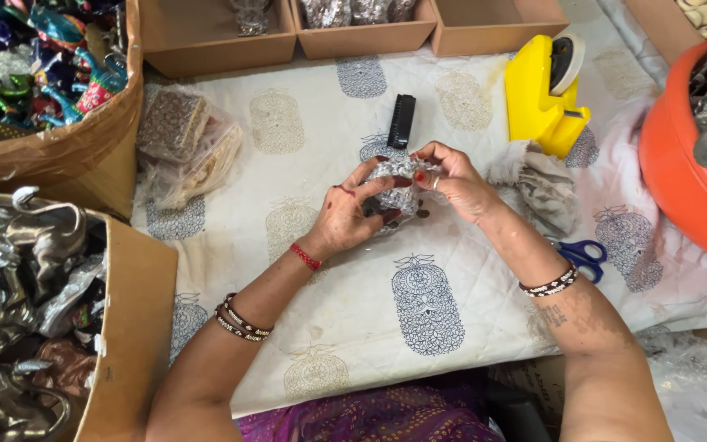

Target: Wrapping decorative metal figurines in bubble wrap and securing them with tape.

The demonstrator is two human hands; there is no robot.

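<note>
Tape dispenser point(543, 90) right of comb point(402, 120), scissors point(584, 254) nearer on cloth point(468, 295)

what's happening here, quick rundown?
A person holds a small silvery item in clear wrap with both hands above a printed cloth. The left hand cups it from below; the right hand pinches the wrap at its top. A black stapler lies just beyond, a yellow tape dispenser and blue scissors to the right. A box of silver figurines stands at the left, and an orange tub at the right.
</note>
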